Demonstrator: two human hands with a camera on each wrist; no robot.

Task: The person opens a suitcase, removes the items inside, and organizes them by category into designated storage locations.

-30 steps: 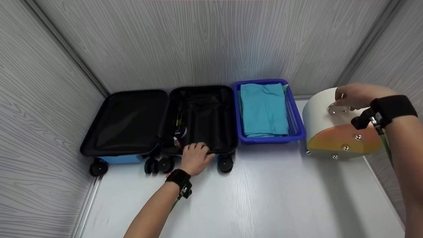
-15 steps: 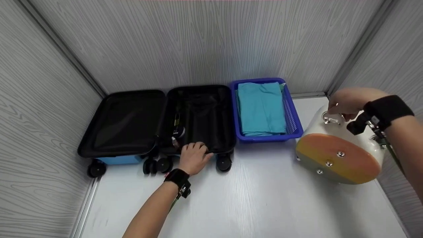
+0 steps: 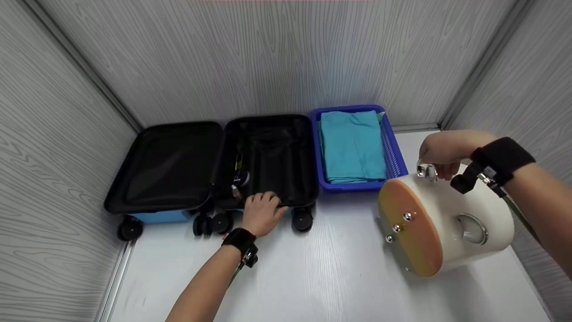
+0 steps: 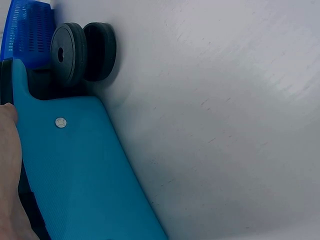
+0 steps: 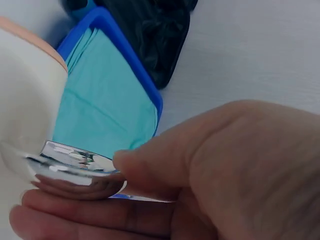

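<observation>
In the head view my right hand (image 3: 447, 150) pinches a shiny metal fitting (image 3: 426, 171) on a rounded cream case (image 3: 473, 210). One end of that case is orange, yellow and green with several silver studs. In the right wrist view the thumb and fingers close on the metal fitting (image 5: 82, 167). The case stands tilted; whether it touches the floor I cannot tell. My left hand (image 3: 262, 214) rests on the front rim of an opened black-lined suitcase (image 3: 281, 174), fingers draped over the edge. The suitcase's blue outer shell (image 4: 85, 170) shows in the left wrist view.
A blue plastic basket (image 3: 395, 152) holding folded turquoise cloth (image 3: 355, 147) stands between suitcase and case. The other suitcase half (image 3: 170, 167) lies at left. Small items, including a dark round one (image 3: 241, 179), lie in the nearer half. Grey wood-grain walls enclose the back and sides.
The cream case has come left and nearer to me in my right hand, turning so its coloured end now faces left and a second metal fitting shows. My left hand has stayed on the rim.
</observation>
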